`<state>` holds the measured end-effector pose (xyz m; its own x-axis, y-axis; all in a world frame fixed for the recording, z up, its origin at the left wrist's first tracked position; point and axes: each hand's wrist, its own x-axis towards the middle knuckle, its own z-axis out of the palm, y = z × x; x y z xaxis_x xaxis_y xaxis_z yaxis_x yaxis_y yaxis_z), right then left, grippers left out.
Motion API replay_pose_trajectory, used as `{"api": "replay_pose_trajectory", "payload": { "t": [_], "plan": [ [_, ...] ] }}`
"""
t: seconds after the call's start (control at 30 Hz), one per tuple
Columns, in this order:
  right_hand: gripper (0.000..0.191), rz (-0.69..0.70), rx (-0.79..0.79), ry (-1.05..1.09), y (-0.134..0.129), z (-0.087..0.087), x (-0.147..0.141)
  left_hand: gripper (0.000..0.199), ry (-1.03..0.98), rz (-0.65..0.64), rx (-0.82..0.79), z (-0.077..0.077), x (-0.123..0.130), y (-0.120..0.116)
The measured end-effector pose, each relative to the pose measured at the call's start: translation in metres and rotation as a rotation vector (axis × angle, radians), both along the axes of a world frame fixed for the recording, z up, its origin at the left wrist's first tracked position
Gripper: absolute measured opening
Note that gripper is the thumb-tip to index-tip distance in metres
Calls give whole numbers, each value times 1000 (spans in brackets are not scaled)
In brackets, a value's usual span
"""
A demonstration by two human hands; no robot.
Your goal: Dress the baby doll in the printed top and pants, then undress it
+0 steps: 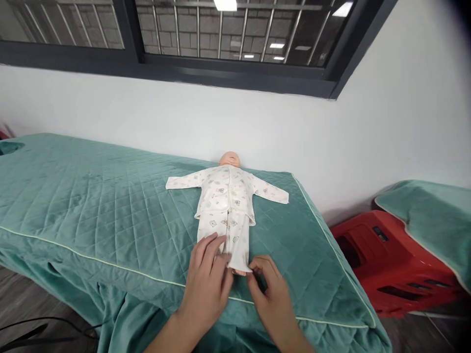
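Observation:
A baby doll [230, 159] lies on its back on the green quilted cover [110, 206], head toward the wall and arms spread. It wears a white printed jacket [224, 189] and matching white trousers [239, 240]. Over the trouser leg on the left lies my left hand [208, 274], fingers bent, its fingertips near the inner hem. My right hand [270, 287] pinches the outer corner of the other leg's hem between thumb and forefinger. A bit of the doll's foot [239, 272] shows under that hem.
Behind the bed runs a white wall [165, 113] with a dark-framed barred window [235, 81]. A red plastic object [393, 264], partly under green cloth [434, 215], stands at the right. Dark cables [47, 318] lie at lower left.

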<state>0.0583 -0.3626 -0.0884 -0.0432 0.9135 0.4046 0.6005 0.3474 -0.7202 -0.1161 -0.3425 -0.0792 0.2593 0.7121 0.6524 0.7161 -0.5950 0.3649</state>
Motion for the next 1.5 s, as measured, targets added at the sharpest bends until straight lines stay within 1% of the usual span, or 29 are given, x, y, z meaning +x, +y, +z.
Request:
{"api": "replay_pose_trajectory", "payload": {
  "t": [0.07, 0.17, 0.23, 0.27, 0.37, 0.47, 0.53, 0.57, 0.63, 0.7, 0.73, 0.77, 0.83, 0.9, 0.97, 1.03, 1.13, 1.23, 1.3, 1.4, 1.5],
  "plan": [
    [11, 23, -1, -31, -3, 2, 1, 20, -8, -15, 5, 0, 0, -5],
    [15, 43, -55, -93, -8, 1, 5, 19, 1, -68, 3, -2, -6, -9],
    [20, 56, -92, -104, -9, 0, 9, 19, -25, -81, 11, -5, -16, -6],
    [24, 60, -102, -97, -9, 0, 12, 20, -50, -64, 20, -7, -23, -1],
    [32, 38, -100, -52, -2, 4, 17, 26, -133, 67, 13, -17, -44, 27],
    [27, -17, -54, -45, 15, 11, 18, 32, -175, 219, -97, -26, -60, 68],
    [26, -41, -25, -81, 32, 18, 16, 33, -166, 283, -192, -29, -65, 95],
    [27, -50, -11, -103, 41, 21, 15, 32, -151, 298, -236, -29, -66, 106],
    [27, -63, 33, -146, 60, 28, 12, 23, -110, 325, -307, -27, -65, 123],
    [26, -76, 109, -189, 80, 34, 8, 10, -73, 330, -338, -23, -62, 132],
    [25, -81, 147, -215, 89, 36, 6, 5, -63, 314, -340, -22, -60, 134],
    [25, -84, 176, -249, 98, 37, 4, 5, -59, 285, -336, -21, -59, 135],
    [23, -86, 201, -331, 113, 39, -1, 9, -72, 217, -321, -20, -59, 132],
    [20, -82, 198, -396, 124, 39, -4, 12, -85, 173, -316, -20, -59, 128],
    [17, -66, 203, -386, 130, 40, -7, 12, -91, 155, -313, -21, -60, 125],
    [17, -50, 228, -292, 132, 42, -9, 9, -109, 139, -288, -20, -61, 124],
    [16, -40, 255, -148, 132, 44, -11, 5, -193, 76, -191, -18, -60, 126],
    [15, -25, 237, -130, 130, 46, -12, 18, -244, 2, -122, -12, -56, 128],
    [16, -15, 224, -145, 128, 47, -13, 20, -220, -26, -107, -5, -51, 129],
    [17, -4, 232, -162, 128, 47, -13, 15, -152, -63, -106, 7, -43, 129],
    [20, 4, 255, -198, 129, 46, -12, 18, -31, -139, -119, 19, -40, 129]
  ]
}}
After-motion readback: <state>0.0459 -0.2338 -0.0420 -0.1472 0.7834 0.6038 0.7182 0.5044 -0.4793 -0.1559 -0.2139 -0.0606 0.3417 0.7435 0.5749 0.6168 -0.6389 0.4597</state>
